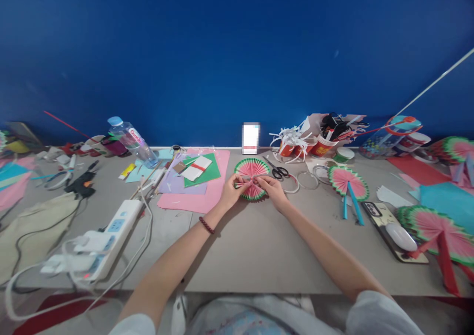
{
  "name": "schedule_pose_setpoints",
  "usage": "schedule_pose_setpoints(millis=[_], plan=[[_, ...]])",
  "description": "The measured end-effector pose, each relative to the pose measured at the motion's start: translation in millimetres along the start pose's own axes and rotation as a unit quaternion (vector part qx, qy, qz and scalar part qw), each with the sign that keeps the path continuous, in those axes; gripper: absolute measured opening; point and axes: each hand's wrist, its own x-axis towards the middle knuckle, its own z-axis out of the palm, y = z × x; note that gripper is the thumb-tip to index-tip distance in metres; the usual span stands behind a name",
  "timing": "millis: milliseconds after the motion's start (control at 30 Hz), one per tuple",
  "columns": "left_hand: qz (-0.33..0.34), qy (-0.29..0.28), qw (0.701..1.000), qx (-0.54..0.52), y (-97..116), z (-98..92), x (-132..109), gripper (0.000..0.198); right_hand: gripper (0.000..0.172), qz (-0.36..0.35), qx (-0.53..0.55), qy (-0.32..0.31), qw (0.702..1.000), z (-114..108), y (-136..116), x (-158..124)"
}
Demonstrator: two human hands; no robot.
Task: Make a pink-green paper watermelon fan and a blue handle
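Between my hands is a round pleated paper fan (252,167), pink with a green and white rim, opened into a full circle. My left hand (234,189) pinches its left side near the centre. The fingers of my right hand (270,187) pinch the right side, close to the middle. What exactly lies under the fingertips is hidden. Black-handled scissors (278,170) lie just beyond my right hand. A second watermelon-coloured fan (348,179) with blue paper handles rests further right.
Pink paper (177,203) and a green sheet (211,169) lie to the left, with a water bottle (133,140) behind. A white power strip (120,234) sits front left. At right are a phone (381,221), a mouse (401,237) and a red-handled fan (440,226).
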Motion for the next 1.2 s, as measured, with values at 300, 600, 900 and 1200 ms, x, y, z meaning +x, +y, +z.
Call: schedule_pose_setpoints(millis=[300, 600, 900, 1200], plan=[[-0.025, -0.046, 0.999, 0.001, -0.3, 0.2, -2.4, 0.036, 0.034, 0.066, 0.045, -0.054, 0.995, -1.6, 0.8, 0.4], [-0.022, -0.057, 0.998, 0.015, 1.6, -1.9, -0.9, 0.036, 0.041, 0.073, 0.040, -0.066, 0.994, -1.6, 1.4, 0.3], [-0.002, -0.036, 0.999, 0.039, 1.2, -1.7, -1.7, 0.032, 0.031, 0.101, 0.041, -0.092, 0.990, -1.2, -4.7, -5.2], [-0.082, 0.040, 0.994, -0.055, -4.3, -2.2, 1.5, 0.046, 0.029, 0.087, 0.122, -0.050, 0.987, 7.6, 1.7, -6.4]])
